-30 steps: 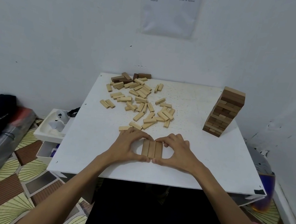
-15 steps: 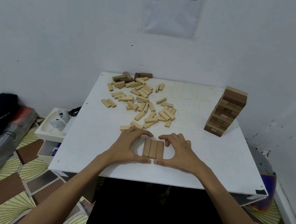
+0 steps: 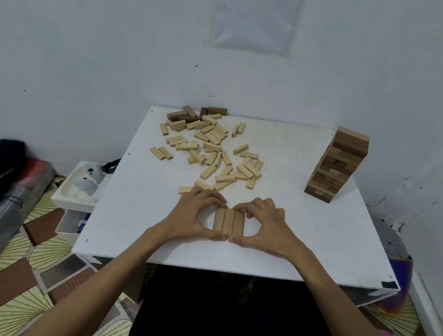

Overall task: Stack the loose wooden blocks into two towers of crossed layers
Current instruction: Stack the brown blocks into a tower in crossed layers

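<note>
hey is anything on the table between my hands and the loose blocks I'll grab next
Nothing visible. The left hand and right hand hold the three-block row; the loose blocks lie just beyond across bare table.

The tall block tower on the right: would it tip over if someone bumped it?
Probably, yes. The tower is tall and narrow, many layers of separate blocks, so a push near its top would likely topple it. Its blocks look like stiff wood; they would likely scatter, not break.

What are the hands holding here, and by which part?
The left hand and right hand pinch the row of three blocks flat on the table: thumbs at its near ends, fingers at its far ends.
</note>
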Demonstrator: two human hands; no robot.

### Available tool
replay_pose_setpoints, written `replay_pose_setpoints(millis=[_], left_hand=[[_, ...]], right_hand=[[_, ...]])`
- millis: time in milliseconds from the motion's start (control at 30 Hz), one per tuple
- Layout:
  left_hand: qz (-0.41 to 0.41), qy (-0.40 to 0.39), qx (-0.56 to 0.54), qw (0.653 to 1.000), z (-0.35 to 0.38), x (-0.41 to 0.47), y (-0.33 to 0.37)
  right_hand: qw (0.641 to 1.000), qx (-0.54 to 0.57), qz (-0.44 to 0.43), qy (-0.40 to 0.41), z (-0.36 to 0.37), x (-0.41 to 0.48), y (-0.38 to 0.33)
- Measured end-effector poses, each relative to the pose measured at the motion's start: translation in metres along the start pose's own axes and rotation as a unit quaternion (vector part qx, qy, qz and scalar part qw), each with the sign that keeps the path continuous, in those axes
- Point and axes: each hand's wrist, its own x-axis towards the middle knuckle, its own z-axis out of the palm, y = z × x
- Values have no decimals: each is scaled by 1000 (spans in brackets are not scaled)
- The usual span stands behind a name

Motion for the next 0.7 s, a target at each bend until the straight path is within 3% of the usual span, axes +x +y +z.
replay_pose_setpoints(millis=[200,700], left_hand=[[5,1,-29,1000,-10,6,13],[107,-1,-54,993,-71,122,87]], right_hand=[[999,29,-23,11,-15,-4,-4],[996,21,0,85,-153,9,-4]])
